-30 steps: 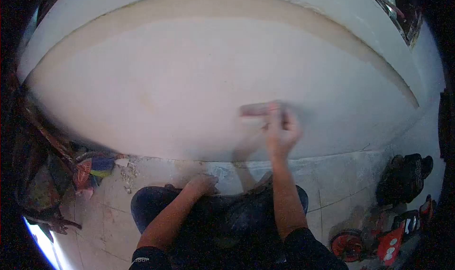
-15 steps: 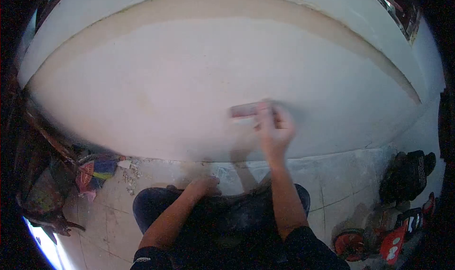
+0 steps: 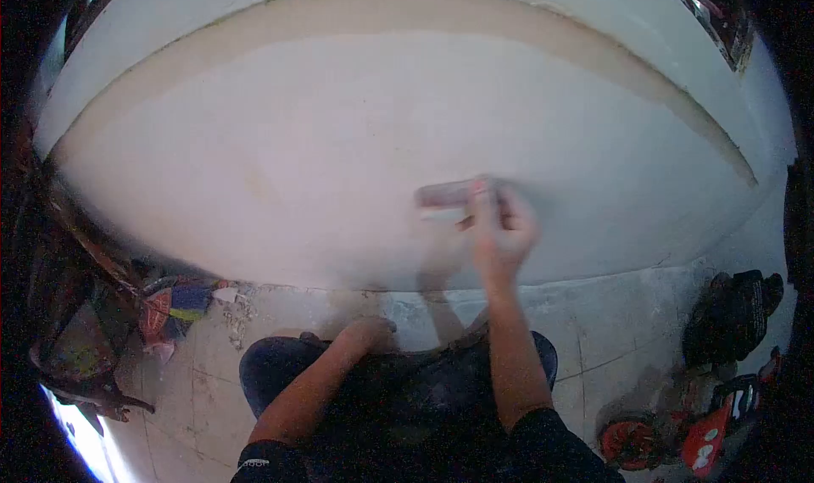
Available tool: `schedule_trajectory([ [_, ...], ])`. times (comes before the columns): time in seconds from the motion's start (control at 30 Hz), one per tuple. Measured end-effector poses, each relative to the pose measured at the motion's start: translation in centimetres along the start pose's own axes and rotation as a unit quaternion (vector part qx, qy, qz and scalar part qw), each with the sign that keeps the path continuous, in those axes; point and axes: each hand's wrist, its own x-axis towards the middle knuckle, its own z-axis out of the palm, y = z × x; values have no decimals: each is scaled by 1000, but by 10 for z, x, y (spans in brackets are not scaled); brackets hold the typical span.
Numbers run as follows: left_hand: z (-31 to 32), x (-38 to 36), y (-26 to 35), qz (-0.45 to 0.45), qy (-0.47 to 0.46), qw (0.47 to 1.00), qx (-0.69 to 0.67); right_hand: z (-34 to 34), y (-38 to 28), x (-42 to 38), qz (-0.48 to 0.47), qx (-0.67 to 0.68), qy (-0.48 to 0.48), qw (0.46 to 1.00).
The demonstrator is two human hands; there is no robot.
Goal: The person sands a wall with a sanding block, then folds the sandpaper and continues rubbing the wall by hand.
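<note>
My right hand (image 3: 507, 222) is closed around one end of a long, flat, reddish-brown sanding block (image 3: 443, 194) with a pale lower edge. The block lies against the lower middle of a broad white wall panel (image 3: 322, 135), pointing left from my fingers. Motion smears both hand and block a little. Down at my lap, my left hand (image 3: 370, 336) rests over my thigh near the foot of the wall, its fingers loosely extended and nothing visible in them. Its fingertips are dim.
A brownish band (image 3: 407, 10) arcs across the top of the panel. Crumpled coloured packaging (image 3: 174, 309) and debris lie on the tiled floor (image 3: 208, 398) at left. On the right are a black bag-like item (image 3: 733, 322), a red-and-black object (image 3: 704, 441) and a round red item (image 3: 629, 442).
My right hand and the sanding block have shifted slightly to the right along the wall. My left hand stays on my thigh. The whole view has moved very slightly.
</note>
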Motion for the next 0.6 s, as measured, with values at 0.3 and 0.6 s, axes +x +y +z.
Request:
schedule_trajectory([
  [0.3, -4, 5, 3, -12, -58, 998, 19, -8, 4, 15, -35, -4, 86, 996],
  [0.6, -8, 1, -1, -27, -26, 999, 9, -25, -16, 46, -2, 66, 143, 988],
])
